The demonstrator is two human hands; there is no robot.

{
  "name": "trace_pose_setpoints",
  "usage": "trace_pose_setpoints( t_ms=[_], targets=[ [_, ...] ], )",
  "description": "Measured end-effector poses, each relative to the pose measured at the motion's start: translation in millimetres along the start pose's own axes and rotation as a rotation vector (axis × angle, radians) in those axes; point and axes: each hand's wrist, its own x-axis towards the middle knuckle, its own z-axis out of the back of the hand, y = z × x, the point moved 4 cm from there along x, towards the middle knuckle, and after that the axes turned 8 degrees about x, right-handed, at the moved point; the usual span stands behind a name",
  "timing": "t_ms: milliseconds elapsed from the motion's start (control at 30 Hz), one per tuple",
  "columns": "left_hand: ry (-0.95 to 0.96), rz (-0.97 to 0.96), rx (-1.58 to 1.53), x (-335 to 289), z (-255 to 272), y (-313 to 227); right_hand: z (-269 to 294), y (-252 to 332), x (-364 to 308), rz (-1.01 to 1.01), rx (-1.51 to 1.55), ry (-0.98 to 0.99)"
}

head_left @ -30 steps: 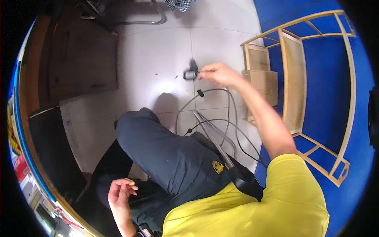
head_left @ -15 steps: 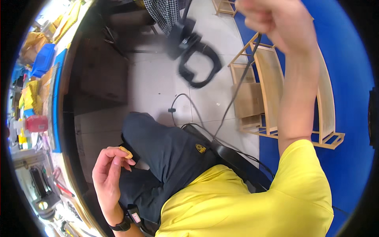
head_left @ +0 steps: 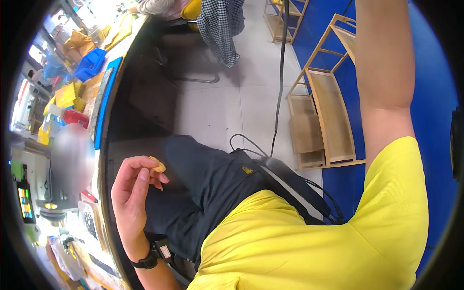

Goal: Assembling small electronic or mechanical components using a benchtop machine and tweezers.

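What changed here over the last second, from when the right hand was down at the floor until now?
The right arm lifted a black corded gadget off the floor, up past the top edge; only its black cable now hangs in view. The left hand rose from beside the knee. It kept pinching the small yellow piece; the wooden rack stayed put.

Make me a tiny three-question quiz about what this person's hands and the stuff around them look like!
1. True or false: the left hand pinches a small yellow-orange piece between its fingertips.
2. What is strapped round the left wrist? A) black wristband B) red ribbon C) nothing
3. Fill in: the thin black cable hangs above the pale tiled ____.

Key: 1 true; 2 A; 3 floor. The right hand is raised out of the picture.
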Motion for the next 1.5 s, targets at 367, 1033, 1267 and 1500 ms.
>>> trace_pose_setpoints(
  t_ms=[367, 1033, 1267, 1500],
  targets=[
    [-0.023, 0.038, -0.903, -19, -12, 13, -133, 22, 18, -0.030, 0.274, 0.549],
    [-0.215, 0.174, -0.449, -53, 29, 28, -247, -19, -75, 0.440, 0.323, 0.534],
    [-0.189, 0.326, -0.482, -50, 43, 40, -268, -47, -76, -0.079, 0.874, 0.842],
    [-0.739, -0.132, 0.480, -72, 47, 32, -287, -68, -56, -0.494, 1.697, 0.458]
  ],
)
